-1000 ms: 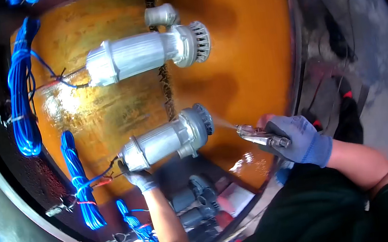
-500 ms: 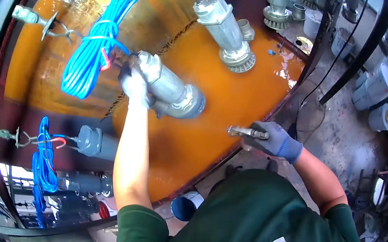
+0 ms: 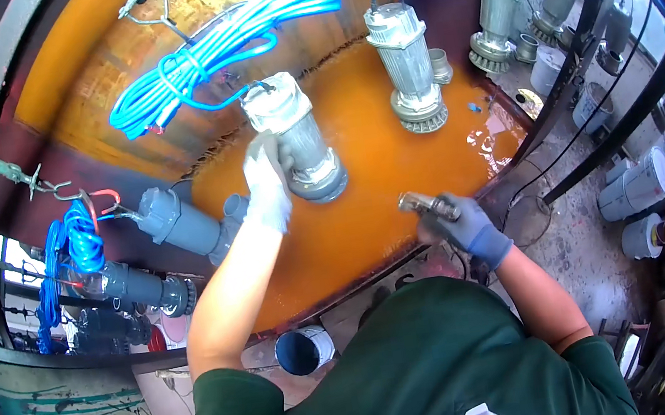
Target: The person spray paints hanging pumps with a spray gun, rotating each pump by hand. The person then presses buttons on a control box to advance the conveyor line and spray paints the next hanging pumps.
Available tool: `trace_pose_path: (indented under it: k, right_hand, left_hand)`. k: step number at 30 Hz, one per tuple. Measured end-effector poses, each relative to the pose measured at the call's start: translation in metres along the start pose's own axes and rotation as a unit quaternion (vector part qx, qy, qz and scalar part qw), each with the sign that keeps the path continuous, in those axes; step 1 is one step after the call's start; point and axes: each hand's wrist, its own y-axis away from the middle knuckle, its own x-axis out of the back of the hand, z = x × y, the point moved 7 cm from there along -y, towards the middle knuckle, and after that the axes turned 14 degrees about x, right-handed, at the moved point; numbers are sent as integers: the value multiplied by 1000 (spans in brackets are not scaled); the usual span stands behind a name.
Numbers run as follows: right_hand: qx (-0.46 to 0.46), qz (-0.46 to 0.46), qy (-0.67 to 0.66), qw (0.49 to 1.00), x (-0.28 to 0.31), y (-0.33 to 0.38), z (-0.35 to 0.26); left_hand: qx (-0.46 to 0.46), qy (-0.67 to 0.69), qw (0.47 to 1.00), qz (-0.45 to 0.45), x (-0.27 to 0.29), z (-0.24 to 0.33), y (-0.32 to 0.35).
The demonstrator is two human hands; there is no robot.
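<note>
A silver-grey submersible pump [image 3: 305,135] hangs in front of me, tilted slightly, with a bundled blue cable [image 3: 223,45] tied above it. My left hand [image 3: 265,181], in a pale glove, is at the pump's left side, its fingers bent against the casing. The fingertips are partly hidden there. Lower and to the right, my gloved right hand [image 3: 474,231] is wrapped around a metal spray gun [image 3: 426,205]. The gun's nozzle end points left, toward the area below the pump, and stands apart from it.
Another silver pump [image 3: 406,67] hangs right of centre. Grey-coated pumps [image 3: 179,223] hang at the left. Behind is an orange-stained booth wall and floor [image 3: 363,119]. A dark frame bar [image 3: 620,128] crosses the right side, near white buckets [image 3: 636,184]. A paint bucket [image 3: 305,350] stands below.
My left hand has moved from the pump's top down to its side. The pump hangs more upright, its side outlet no longer showing. The spray gun stays in my right hand; the view has shifted.
</note>
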Motion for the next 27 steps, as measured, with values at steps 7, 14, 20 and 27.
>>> trace_pose_path:
  k: [7,14,20,27]
  right_hand:
    - [122,-47,-24,991,-21,-21,-21]
    - [115,-120,-17,986,-21,-37,-37]
    - [83,-70,107,988,-4,-68,-27]
    - [184,-19,193,964,4,-96,-48]
  left_hand:
    - [-566,-157,809,-12,-47,157,187]
    - [-625,-345,699,44,-45,191,189]
    - [-554,-309,763,129,16,180,171]
    - [-552,-357,731,183,42,185,168]
